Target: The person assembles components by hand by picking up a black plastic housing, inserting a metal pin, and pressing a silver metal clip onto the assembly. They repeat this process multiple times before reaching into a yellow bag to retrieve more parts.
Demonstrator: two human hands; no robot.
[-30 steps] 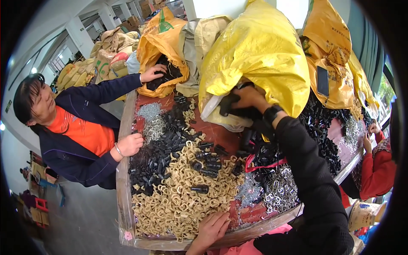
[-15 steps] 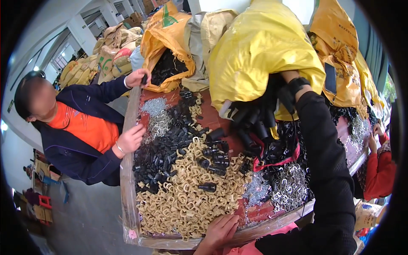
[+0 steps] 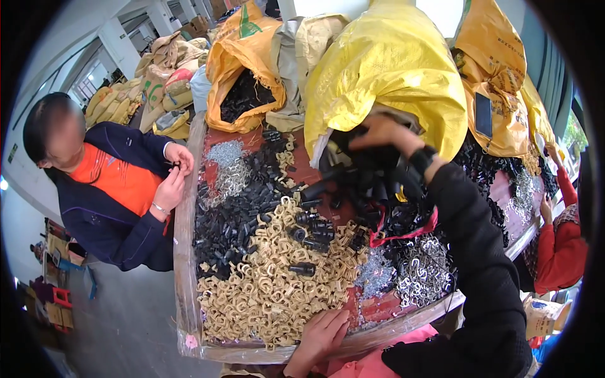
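Here, the right hand reaches up toward twelve o'clock, fingers curled and closed on the dark mouth edge of a big yellow sack that lies tipped over the far side of the desk; a dark band sits on the wrist and a black sleeve runs back toward five o'clock. Out of the sack's mouth a mass of black plastic parts hangs and spills just below that hand, down to the heap on the desk. The left hand rests at six o'clock, flat with fingers loosely spread, on the near edge of a wide pile of beige plastic pieces, pinching nothing that can be seen. A few black cylinders lie scattered on top of the beige pile. At nine o'clock from the beige pile a band of black parts runs along the desk, and beyond it, toward eleven o'clock, lies a small heap of silvery metal bits. At three o'clock from the left hand sits a heap of bright metal clips. A second, orange-yellow sack stands open at eleven o'clock, dark parts inside. Another person in a dark jacket over orange stands at the desk's nine o'clock side, both of that person's hands close together at its edge.
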